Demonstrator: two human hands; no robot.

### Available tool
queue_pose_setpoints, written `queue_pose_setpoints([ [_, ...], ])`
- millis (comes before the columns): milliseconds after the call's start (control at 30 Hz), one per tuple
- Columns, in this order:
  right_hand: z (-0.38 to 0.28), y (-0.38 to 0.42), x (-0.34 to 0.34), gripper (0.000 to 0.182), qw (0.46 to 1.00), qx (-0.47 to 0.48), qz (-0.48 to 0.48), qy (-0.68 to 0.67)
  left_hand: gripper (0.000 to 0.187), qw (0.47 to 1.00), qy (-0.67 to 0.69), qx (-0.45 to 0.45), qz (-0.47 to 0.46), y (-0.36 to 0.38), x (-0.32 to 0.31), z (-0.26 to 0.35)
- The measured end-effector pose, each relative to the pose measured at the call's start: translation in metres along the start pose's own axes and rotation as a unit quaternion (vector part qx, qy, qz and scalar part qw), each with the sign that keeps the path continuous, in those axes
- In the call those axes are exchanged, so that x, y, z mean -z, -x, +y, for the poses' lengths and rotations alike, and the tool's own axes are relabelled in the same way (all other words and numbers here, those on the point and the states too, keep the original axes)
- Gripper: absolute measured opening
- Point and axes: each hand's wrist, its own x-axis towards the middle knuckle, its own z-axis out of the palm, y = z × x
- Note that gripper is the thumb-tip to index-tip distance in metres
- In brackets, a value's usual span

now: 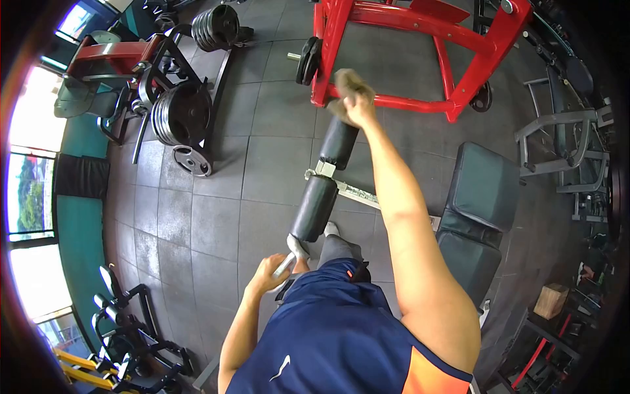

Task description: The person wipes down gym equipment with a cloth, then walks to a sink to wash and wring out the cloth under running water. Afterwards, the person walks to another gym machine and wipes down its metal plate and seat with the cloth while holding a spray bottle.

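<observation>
My right hand (359,108) reaches far forward, closed around a bunched grey-brown cloth (353,83). The cloth is blurred and hangs over the far end of the upper black roller pad (339,141). A second black roller pad (314,209) lies nearer me, joined to the first by a pale metal bracket (325,169). Low on the left, my left hand (268,274) has its fingers curled around a light grey, rod-like thing (284,265); what it is I cannot tell. My feet show close to the lower pad.
A dark padded bench (484,187) stands to the right, linked to the rollers by a worn metal bar (357,194). The red machine frame (410,102) is ahead. Weight plates (187,113) hang on a rack at left. A wooden block (551,301) sits at far right.
</observation>
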Motion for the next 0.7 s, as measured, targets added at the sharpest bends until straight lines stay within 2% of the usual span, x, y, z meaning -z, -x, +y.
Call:
queue_pose_setpoints([
  [33,0.0,0.01,-0.017,0.055,0.998,0.028,-0.043,0.023,0.017,0.998,0.008,-0.059,0.014,-0.018,-0.007,0.003],
  [67,-0.008,0.028,-0.028,0.056,1.0,-0.006,0.021,-0.013,0.015,0.992,0.016,-0.119,0.03,-0.029,-0.013,0.003],
  [100,-0.026,0.044,-0.021,0.056,0.999,-0.032,0.019,0.002,0.015,0.995,0.0,-0.099,0.014,-0.037,-0.017,-0.002],
  [167,-0.038,0.075,-0.023,0.053,0.999,0.017,0.05,0.012,0.014,0.998,-0.027,-0.056,-0.012,-0.05,-0.026,-0.013],
  [200,-0.047,0.095,-0.016,0.052,0.999,0.04,0.025,0.011,0.021,0.997,-0.03,-0.075,-0.004,-0.051,-0.03,-0.021],
  [333,-0.083,0.214,-0.001,0.051,0.983,0.178,-0.043,0.026,0.024,0.997,-0.034,-0.067,0.0,-0.049,-0.036,-0.031],
  [367,-0.09,0.251,-0.005,0.047,0.975,0.198,-0.096,-0.026,0.022,0.996,-0.01,-0.085,0.005,-0.048,-0.04,-0.036],
  [400,-0.106,0.284,0.003,0.044,0.971,0.202,-0.126,-0.013,0.021,0.995,0.013,-0.1,0.015,-0.046,-0.043,-0.039],
  [433,-0.118,0.309,0.003,0.043,0.965,0.193,-0.164,-0.061,0.019,0.993,0.032,-0.109,0.033,-0.041,-0.041,-0.043],
  [467,-0.127,0.328,0.002,0.042,0.954,0.173,-0.219,-0.111,0.025,0.997,0.002,-0.08,-0.01,-0.033,-0.032,-0.039],
  [500,-0.135,0.339,0.0,0.041,0.936,0.145,-0.274,-0.167,0.035,0.996,-0.01,-0.086,0.008,-0.025,-0.032,-0.042],
  [533,-0.142,0.343,0.002,0.042,0.915,0.11,-0.319,-0.221,0.039,0.993,-0.017,-0.098,0.065,-0.015,-0.042,-0.058],
  [567,-0.16,0.343,0.011,0.042,0.894,0.03,-0.34,-0.289,0.043,0.986,-0.027,-0.111,0.12,-0.005,-0.056,-0.081],
  [600,-0.173,0.335,0.017,0.044,0.85,-0.038,-0.391,-0.351,0.042,0.996,-0.007,-0.062,0.07,0.005,-0.059,-0.099],
  [633,-0.184,0.327,0.022,0.046,0.798,-0.11,-0.435,-0.403,0.041,0.993,0.017,-0.04,0.11,0.021,-0.054,-0.099],
  [700,-0.204,0.302,0.019,0.048,0.716,-0.19,-0.458,-0.492,0.038,0.98,0.067,-0.009,0.189,0.047,-0.042,-0.096],
])
